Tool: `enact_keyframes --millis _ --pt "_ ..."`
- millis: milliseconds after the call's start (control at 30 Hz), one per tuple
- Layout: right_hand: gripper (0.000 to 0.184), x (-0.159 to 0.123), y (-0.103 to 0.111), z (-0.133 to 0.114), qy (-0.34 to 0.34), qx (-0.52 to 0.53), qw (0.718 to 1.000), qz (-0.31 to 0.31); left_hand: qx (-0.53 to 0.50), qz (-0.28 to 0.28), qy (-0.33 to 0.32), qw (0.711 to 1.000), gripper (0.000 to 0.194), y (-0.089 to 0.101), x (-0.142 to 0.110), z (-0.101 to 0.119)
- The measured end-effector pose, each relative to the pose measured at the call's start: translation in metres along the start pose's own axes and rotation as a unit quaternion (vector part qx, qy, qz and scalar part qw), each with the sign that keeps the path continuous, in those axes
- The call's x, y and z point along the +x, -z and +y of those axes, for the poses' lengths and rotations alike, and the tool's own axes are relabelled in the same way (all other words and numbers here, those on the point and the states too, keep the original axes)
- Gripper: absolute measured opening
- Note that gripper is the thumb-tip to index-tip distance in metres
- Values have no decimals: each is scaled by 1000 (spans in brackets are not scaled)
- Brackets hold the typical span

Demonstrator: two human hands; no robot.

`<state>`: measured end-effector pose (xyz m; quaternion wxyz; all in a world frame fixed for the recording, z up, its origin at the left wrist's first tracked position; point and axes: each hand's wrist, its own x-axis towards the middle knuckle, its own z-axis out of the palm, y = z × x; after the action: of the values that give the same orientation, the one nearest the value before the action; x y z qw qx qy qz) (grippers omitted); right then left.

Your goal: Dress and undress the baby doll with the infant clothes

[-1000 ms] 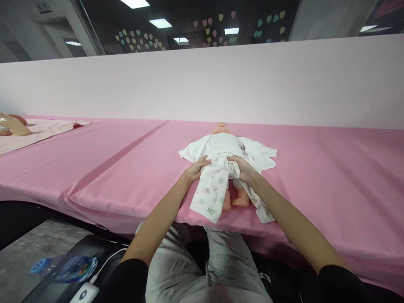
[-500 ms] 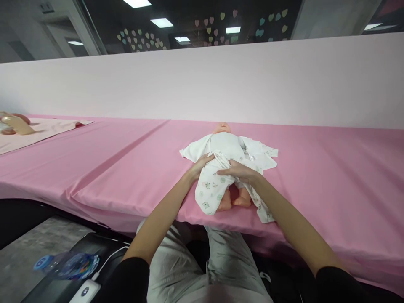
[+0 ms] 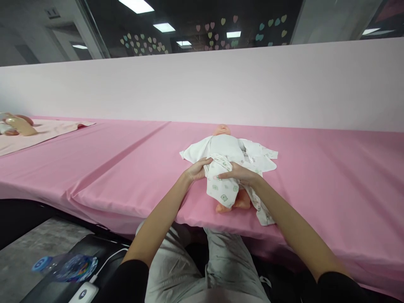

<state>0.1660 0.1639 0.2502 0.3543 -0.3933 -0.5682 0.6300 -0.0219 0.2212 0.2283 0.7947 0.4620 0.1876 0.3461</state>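
Note:
A baby doll (image 3: pixel 222 130) lies on its back on the pink table (image 3: pixel 315 176), head away from me, bare feet (image 3: pixel 233 205) toward me. A white printed baby garment (image 3: pixel 225 158) covers its body. My left hand (image 3: pixel 195 169) grips the bunched cloth at the doll's left hip. My right hand (image 3: pixel 240 174) pinches the gathered trouser leg over the doll's thighs. A loose strip of the garment (image 3: pixel 262 210) hangs toward the table's front edge on the right.
A pale pink partition wall (image 3: pixel 202 88) runs behind the table. At the far left lie another doll (image 3: pixel 14 125) and a light cloth (image 3: pixel 41 132). Below the table's edge sit a water bottle (image 3: pixel 65 267) and a white device with a cable (image 3: pixel 83 292).
Both hands have gathered the long printed trouser leg upward, so it is now bunched short over the doll's thighs and the feet show more. My right hand shifted left onto the bunch.

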Motion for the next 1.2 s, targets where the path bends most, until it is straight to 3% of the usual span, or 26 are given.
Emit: enact_keyframes --millis 200,467,667,800,967,1067,1200 --pt "48 12 3 7 51 127 990 35 -2 5 3 1000 33 -9 4 -5" --pt "34 19 3 13 59 136 987 67 109 -13 56 992 60 -6 -5 -1" --pt "50 5 0 0 2 83 997 -2 38 4 -19 999 43 -7 -3 -2" --pt "61 0 -1 -2 -17 31 999 -25 40 -28 -41 998 54 -5 -4 0" --pt "50 4 -2 1 27 102 994 14 73 -32 -50 996 59 -10 -5 2" --pt "40 9 -5 2 63 150 986 20 85 -12 -54 995 51 -13 -3 1" --pt "21 13 -6 -2 104 193 973 74 73 27 -83 993 41 -6 7 -3"
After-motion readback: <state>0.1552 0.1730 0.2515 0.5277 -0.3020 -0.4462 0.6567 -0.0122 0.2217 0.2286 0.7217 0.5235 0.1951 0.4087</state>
